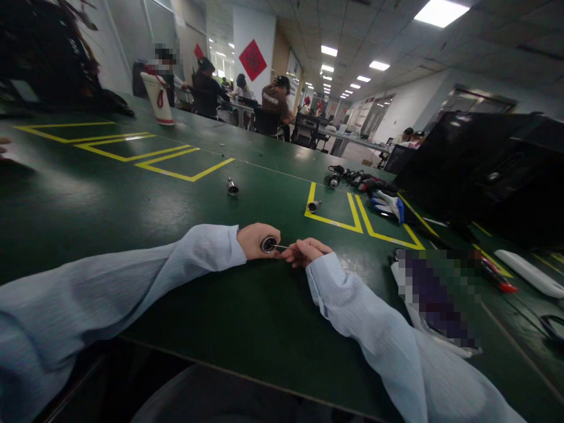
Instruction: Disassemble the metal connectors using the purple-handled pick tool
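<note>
My left hand point(254, 239) is closed around a small round metal part point(268, 244), its open end turned toward me, just above the green table point(132, 205). My right hand point(306, 251) pinches a thin metal tool point(284, 247) whose tip reaches into or against that part. Both arms wear light blue sleeves. Two similar metal cylinders lie farther off: one point(232, 187) on the bare green surface, another point(314, 205) inside a yellow-taped box.
Yellow tape outlines mark the table. A pile of dark parts point(352, 177) and a blue-white glove point(388, 204) lie at the right, beside black cases point(484, 170). A red-handled tool point(497, 276) lies near a blurred patch. A white cup point(158, 98) stands far left. Seated people work at tables behind.
</note>
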Tool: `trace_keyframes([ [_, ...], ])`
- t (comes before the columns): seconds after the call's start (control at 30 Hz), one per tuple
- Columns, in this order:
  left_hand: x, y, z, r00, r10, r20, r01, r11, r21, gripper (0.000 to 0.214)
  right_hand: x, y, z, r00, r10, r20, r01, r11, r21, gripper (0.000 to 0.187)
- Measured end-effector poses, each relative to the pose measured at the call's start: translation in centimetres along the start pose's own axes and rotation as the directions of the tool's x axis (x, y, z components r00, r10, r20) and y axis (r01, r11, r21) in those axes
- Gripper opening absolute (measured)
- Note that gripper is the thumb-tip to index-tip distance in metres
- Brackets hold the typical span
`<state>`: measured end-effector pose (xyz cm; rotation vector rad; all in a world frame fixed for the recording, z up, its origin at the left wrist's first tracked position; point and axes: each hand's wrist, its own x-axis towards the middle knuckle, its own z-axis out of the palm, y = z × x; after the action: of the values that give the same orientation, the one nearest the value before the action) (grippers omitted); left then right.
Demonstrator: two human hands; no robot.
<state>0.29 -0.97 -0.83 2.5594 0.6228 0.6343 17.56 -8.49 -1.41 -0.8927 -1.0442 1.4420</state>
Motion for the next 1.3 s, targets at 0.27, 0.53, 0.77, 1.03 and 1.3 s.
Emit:
trace_keyframes([
  [0.27, -0.1, 0.6, -0.2, 0.999, 0.006, -0.032, -0.005, 0.999, 0.042, 0.023, -0.8, -0.1, 0.8, 0.990, -0.124, -0.067, 0.115, 0.986, -0.123, 0.023],
  [0.53, -0.2, 0.6, -0.2, 0.998, -0.008, -0.060, 0.011, 0.999, 0.042, 0.021, -0.4, 0.0, 0.5, 0.998, -0.057, -0.027, 0.056, 0.998, -0.034, 0.021],
  [0.77, 0.0, 0.5, -0.2, 0.997, -0.049, -0.054, 0.049, 0.999, 0.006, 0.023, -0.7, 0.0, 0.8, 0.990, -0.126, -0.062, 0.121, 0.989, -0.080, 0.022],
  [1.03, -0.2, 0.6, 0.1, 0.994, -0.060, -0.093, 0.058, 0.998, -0.019, 0.023, -0.4, 0.3, 0.2, 0.995, -0.098, 0.011, 0.098, 0.994, -0.049, 0.022],
  [1.3, -0.2, 0.6, -0.1, 0.993, -0.053, -0.103, 0.044, 0.996, -0.082, 0.029, -0.1, -0.1, -0.1, 0.999, -0.037, 0.037, 0.035, 0.998, 0.046, 0.021],
])
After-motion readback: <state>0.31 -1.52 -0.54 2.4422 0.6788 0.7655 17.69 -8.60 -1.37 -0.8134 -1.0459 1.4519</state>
